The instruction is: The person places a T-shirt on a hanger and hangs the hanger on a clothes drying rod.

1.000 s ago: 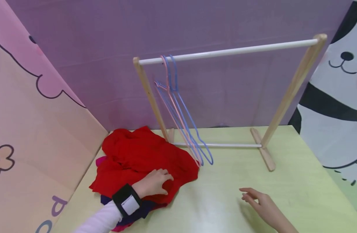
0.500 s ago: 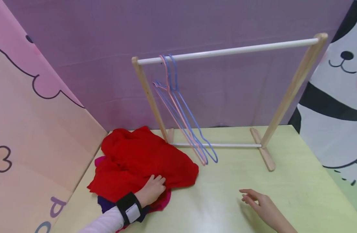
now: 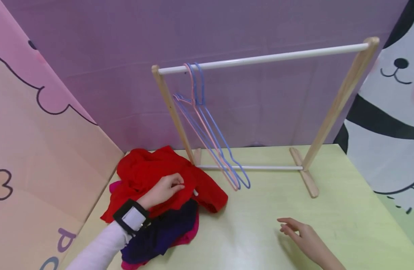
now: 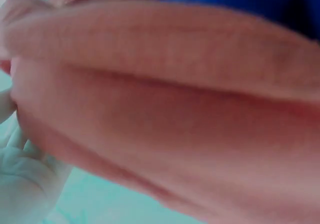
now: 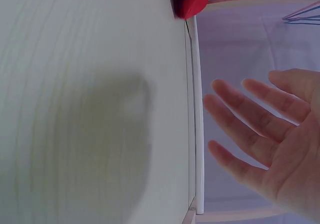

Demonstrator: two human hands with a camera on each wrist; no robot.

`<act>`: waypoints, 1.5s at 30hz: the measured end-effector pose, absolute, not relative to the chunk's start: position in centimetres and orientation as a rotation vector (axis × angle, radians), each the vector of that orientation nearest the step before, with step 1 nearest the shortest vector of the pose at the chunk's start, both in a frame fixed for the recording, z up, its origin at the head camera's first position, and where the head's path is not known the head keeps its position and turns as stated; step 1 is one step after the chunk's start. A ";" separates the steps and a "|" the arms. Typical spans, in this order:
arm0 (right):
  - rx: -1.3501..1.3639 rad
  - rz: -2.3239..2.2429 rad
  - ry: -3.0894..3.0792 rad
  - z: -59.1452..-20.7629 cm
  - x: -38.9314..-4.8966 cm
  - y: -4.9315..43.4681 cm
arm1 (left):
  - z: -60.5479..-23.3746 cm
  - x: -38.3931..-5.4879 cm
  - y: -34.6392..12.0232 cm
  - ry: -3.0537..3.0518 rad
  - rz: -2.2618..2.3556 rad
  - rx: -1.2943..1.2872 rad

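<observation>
In the head view my left hand (image 3: pixel 164 191) pinches a raised fold of a red garment (image 3: pixel 144 168) on top of a clothes pile at the left. A lifted edge of it bares a dark navy garment (image 3: pixel 163 234) underneath. Pink cloth (image 3: pixel 188 234) peeks out below that. The left wrist view is mostly filled by the red garment's blurred fabric (image 4: pixel 165 119), with part of the left hand (image 4: pixel 27 181) at the lower left. My right hand (image 3: pixel 303 238) hovers over the table's right side with relaxed fingers, holding nothing; its fingers are spread in the right wrist view.
Behind the pile stands a wooden rack with a white top rail (image 3: pixel 271 59). Blue and pink hangers (image 3: pixel 210 127) hang near its left end. The rack's right foot (image 3: pixel 305 174) rests on the pale table (image 3: pixel 247 232). A purple backdrop (image 3: pixel 261 105) closes off the rear.
My left hand has moved up and back, lifting and folding the red garment's front edge away so more navy cloth shows. The hangers have swung slightly. My right hand has stayed put.
</observation>
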State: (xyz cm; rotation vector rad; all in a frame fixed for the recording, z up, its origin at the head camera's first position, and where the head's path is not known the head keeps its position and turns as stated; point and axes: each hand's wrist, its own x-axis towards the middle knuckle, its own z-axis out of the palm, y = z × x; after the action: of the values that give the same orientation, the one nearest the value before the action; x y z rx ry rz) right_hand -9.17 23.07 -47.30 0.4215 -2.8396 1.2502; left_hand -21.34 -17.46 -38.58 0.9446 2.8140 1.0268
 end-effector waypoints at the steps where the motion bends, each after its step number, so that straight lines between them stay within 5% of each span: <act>1: 0.432 1.252 -2.838 -47.2 -9.3 23.0 | -37.7 -21.6 -17.5 2.840 1.067 0.925; 16: 0.571 1.209 -2.834 -45.5 -10.8 21.7 | -24.2 -25.8 -19.5 3.049 1.456 0.551; 32: 0.724 1.127 -2.850 -44.4 -11.8 20.7 | -13.3 -24.9 -14.8 2.934 1.819 0.779; 45: 0.763 1.197 -2.880 -42.8 -12.8 18.9 | -8.9 -21.0 -10.4 1.913 2.279 1.264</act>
State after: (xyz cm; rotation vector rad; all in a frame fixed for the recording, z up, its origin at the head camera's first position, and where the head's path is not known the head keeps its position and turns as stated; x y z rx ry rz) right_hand -12.84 18.90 -42.82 0.7631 -2.8804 1.1973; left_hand -21.02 -10.39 -8.86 1.2639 1.9127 2.2786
